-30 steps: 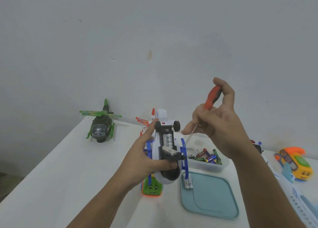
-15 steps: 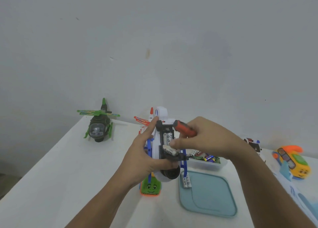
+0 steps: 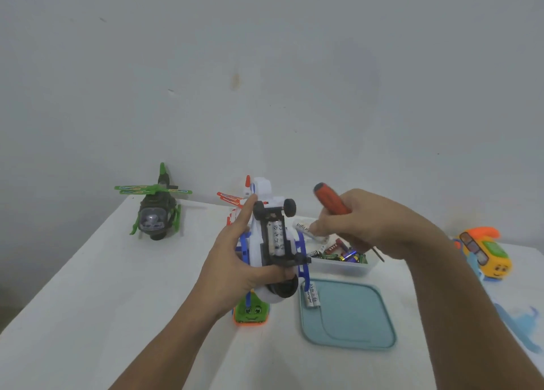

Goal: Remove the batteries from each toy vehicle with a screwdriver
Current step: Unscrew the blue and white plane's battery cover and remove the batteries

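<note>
My left hand (image 3: 235, 260) holds a white and blue toy helicopter (image 3: 265, 242) upside down above the table, its black wheels up and its battery bay open. One white battery (image 3: 276, 239) lies in the bay. My right hand (image 3: 362, 224) is just right of the toy, above a clear container. It grips a screwdriver (image 3: 331, 202) with a red and black handle in the palm, the shaft pointing down to the right. Its fingertips pinch a second white battery (image 3: 304, 229).
A clear container (image 3: 347, 264) holds several batteries. A teal lid (image 3: 350, 316) lies in front of it with two white batteries (image 3: 311, 297) on its left edge. A green helicopter (image 3: 154, 210) stands far left, a small green car (image 3: 251, 313) under my left hand, a yellow toy (image 3: 485, 251) at right.
My right hand came down from the raised screwdriver pose, reached into the battery bay, then drew away to the right with a white battery pinched in its fingertips.
</note>
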`<state>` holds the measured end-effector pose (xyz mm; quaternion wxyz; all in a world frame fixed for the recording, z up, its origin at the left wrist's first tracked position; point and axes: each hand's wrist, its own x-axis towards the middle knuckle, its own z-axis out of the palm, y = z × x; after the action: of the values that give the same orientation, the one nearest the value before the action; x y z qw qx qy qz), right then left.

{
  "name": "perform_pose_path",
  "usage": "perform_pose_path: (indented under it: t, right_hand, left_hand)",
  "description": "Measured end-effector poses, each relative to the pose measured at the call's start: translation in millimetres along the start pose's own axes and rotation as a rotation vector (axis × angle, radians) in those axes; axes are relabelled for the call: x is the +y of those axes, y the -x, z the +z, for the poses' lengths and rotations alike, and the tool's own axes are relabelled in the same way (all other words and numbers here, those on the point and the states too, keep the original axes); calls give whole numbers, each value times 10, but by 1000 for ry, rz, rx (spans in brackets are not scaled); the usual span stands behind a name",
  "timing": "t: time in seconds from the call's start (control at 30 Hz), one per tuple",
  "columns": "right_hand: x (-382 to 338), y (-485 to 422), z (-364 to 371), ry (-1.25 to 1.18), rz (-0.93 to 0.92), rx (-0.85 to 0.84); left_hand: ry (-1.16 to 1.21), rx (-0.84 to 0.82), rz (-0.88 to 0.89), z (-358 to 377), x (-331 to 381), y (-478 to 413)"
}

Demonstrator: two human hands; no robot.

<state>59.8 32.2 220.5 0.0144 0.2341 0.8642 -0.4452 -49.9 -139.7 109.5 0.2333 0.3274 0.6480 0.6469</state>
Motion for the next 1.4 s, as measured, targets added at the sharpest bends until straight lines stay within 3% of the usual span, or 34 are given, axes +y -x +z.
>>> perform_pose_path:
  t: [0.13,0.3,0.4,0.57,0.8,0.9,1.0,1.1,1.27,1.4]
  right_hand:
    - [509,56,-6,-76,119,79]
    - [1246,-86,468,233,307,147]
    - [1542,-205,717,231,399,253]
    - [1668,-292,953,193,397,373]
    - [1558,-232,870,151,392,362]
    - [1414,-120,599,-5,315,394]
    - [1015,78,315,-243,59,444]
    - [557,274,102,-261,-198,539]
    - [117,355,39,-676,-524,414]
    - [130,311,252,-535,-590,340]
  left_hand:
    - [18,30,3,-11,-24,-1]
    - [44,0,7,49,-51,8]
    - [39,-5,4,95,-56,25]
    - [15,10,6,116,-61,51]
    - [24,-2,2,96,-100,67]
    - [16,-15,19,84,-115,75]
    - [17,-32,26,83,-131,76]
    - [19,-45,33,101,-134,84]
    - [18,-39,35,122,-116,109]
    - [44,-47,31,113,-106,107]
